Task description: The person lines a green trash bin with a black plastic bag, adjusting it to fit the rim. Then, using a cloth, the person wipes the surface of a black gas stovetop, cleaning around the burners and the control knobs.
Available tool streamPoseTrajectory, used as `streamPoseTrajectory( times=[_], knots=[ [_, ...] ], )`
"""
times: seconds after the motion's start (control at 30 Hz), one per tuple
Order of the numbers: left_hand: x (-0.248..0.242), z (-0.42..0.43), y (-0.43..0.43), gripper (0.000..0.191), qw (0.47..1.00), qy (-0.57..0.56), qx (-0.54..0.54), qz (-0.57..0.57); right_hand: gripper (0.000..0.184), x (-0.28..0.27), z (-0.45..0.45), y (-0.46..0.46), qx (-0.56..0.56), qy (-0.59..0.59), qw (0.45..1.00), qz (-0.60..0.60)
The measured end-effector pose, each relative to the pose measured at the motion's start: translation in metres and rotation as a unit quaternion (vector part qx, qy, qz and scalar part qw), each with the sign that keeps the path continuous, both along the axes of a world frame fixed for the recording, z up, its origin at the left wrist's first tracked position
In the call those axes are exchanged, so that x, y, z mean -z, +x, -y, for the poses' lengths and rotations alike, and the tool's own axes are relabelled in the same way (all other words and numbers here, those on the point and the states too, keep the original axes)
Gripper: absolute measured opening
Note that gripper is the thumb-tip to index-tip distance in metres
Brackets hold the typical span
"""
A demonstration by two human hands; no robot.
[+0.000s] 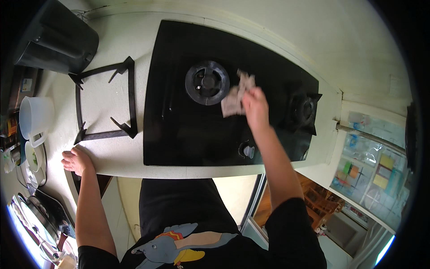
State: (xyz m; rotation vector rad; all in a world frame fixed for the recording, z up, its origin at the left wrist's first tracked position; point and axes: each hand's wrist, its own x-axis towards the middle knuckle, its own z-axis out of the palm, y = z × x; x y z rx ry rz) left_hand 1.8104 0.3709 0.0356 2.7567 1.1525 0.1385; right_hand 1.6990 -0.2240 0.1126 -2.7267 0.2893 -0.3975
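My right hand [257,107] grips a crumpled greyish-pink cloth [233,104] over the black glass cooktop [188,141]. The cloth lies just right of a round gas burner [207,83] that has no pan support on it; hand and cloth are slightly blurred. My left hand [79,161] rests at the counter's front left corner with nothing visible in it. Just beyond that hand, a square black pan support [132,97] with upturned prongs lies on the pale counter [104,97]. A control knob [249,151] stands near the cooktop's front edge, left of my right forearm.
At the cooktop's right end, a second burner [305,109] carries its support. A black bin-like container [63,37] stands at the back left. Below it are a translucent plastic jug [36,116] and a bowl with green bits [33,158]. A glazed cabinet [369,168] is at right.
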Motion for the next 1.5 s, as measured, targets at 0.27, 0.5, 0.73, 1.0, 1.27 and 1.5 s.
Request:
streamPoseTrajectory(
  times=[0.27, 0.5, 0.73, 1.0, 1.27, 1.5],
  knots=[
    [-0.006, 0.004, -0.001, 0.064, 1.000, 0.000, -0.007, -0.013, 0.008, -0.008, -0.020, -0.007, 0.010, 0.002, 0.998, -0.054],
    [0.000, -0.004, -0.003, 0.063, 1.000, 0.021, 0.004, -0.005, 0.010, -0.009, -0.020, -0.033, -0.044, -0.007, 0.995, -0.090],
    [0.000, -0.002, 0.003, 0.063, 1.000, 0.004, 0.018, -0.020, 0.003, 0.004, 0.033, 0.062, 0.013, -0.080, 0.996, -0.041],
    [0.007, -0.010, -0.003, 0.065, 1.000, 0.022, 0.000, -0.003, 0.004, -0.022, -0.045, -0.074, -0.087, -0.017, 0.988, -0.127],
    [0.004, 0.002, -0.001, 0.065, 1.000, 0.014, -0.004, 0.002, 0.012, 0.002, 0.037, 0.098, 0.001, 0.018, 1.000, -0.008],
    [-0.001, 0.005, -0.004, 0.065, 1.000, 0.017, -0.005, 0.010, 0.012, -0.021, 0.016, 0.171, -0.070, 0.153, 0.962, -0.216]
  ],
)
